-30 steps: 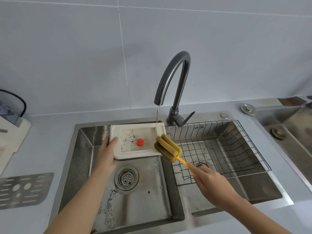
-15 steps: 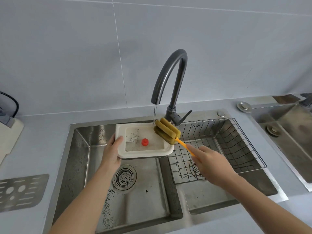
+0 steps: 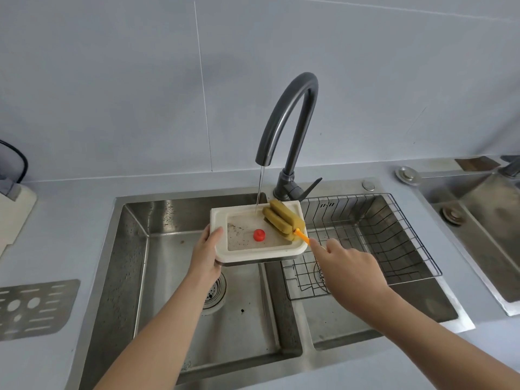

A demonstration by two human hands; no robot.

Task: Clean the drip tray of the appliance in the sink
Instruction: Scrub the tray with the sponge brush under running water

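Observation:
A white rectangular drip tray (image 3: 218,220) with dark specks and a small red float (image 3: 259,235) inside is held over the left sink basin. My left hand (image 3: 206,254) grips its left edge. My right hand (image 3: 349,274) holds the orange handle of a yellow-green sponge brush (image 3: 282,219), whose head rests in the tray's far right corner. A thin stream of water (image 3: 260,190) falls from the dark curved faucet (image 3: 292,128) into the tray just left of the brush head.
The steel double sink (image 3: 135,249) has a round drain strainer (image 3: 216,288) below the tray. A wire rack (image 3: 380,237) sits in the right basin. A perforated metal plate (image 3: 33,308) lies on the counter at left. Another sink (image 3: 484,237) is at far right.
The tray has moved right and toward the faucet, under the stream. The brush head has moved from the tray's right rim into its far right corner.

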